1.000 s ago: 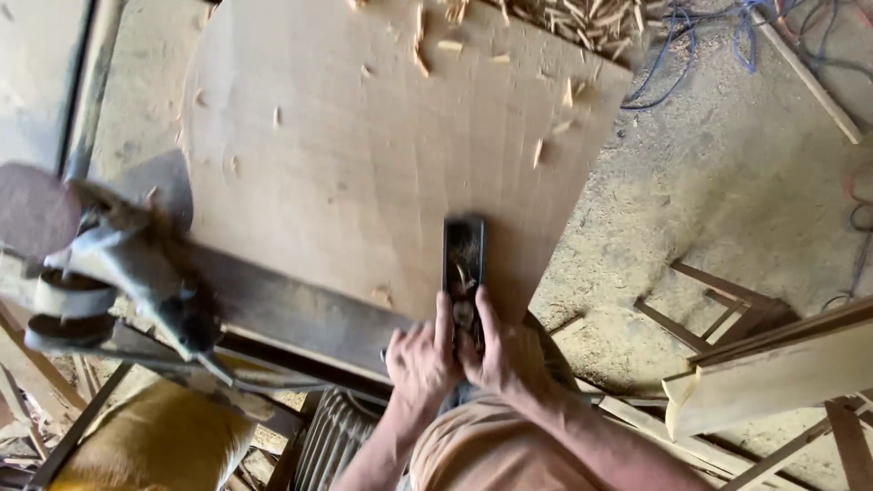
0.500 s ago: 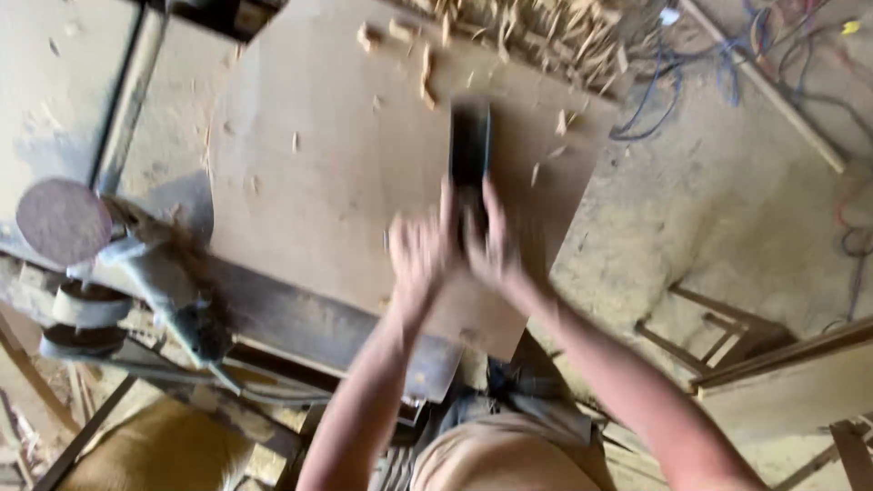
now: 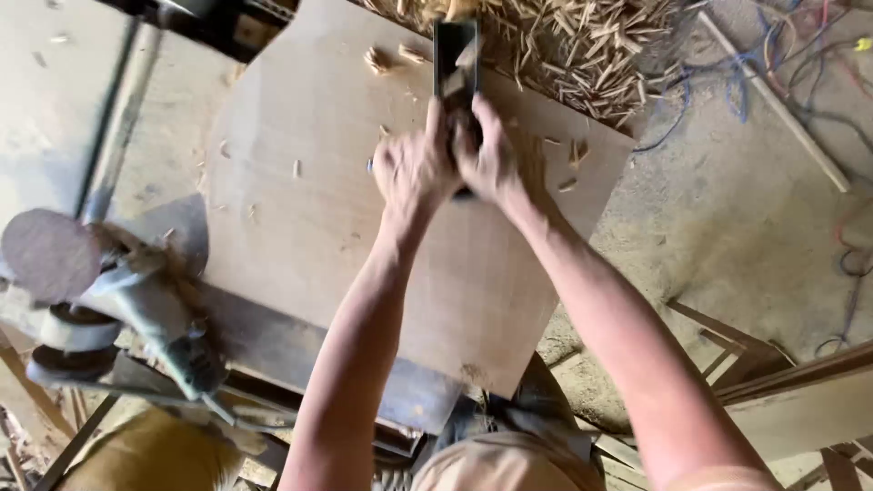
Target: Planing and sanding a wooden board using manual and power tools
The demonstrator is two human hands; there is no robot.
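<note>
Hand plane [image 3: 456, 64], dark and narrow, sits at the top centre of the frame on the wide wooden board [image 3: 309, 227], its far end at a heap of wood shavings [image 3: 582, 55]. I have both hands clasped on its near end: my left hand [image 3: 414, 173] wraps the left side, my right hand [image 3: 491, 159] the right, fingers closed tight around it. An angle grinder [image 3: 136, 309] with its disc lies at the lower left, just beside the board. Coloured cables [image 3: 800, 55] trail across the floor at the upper right.
</note>
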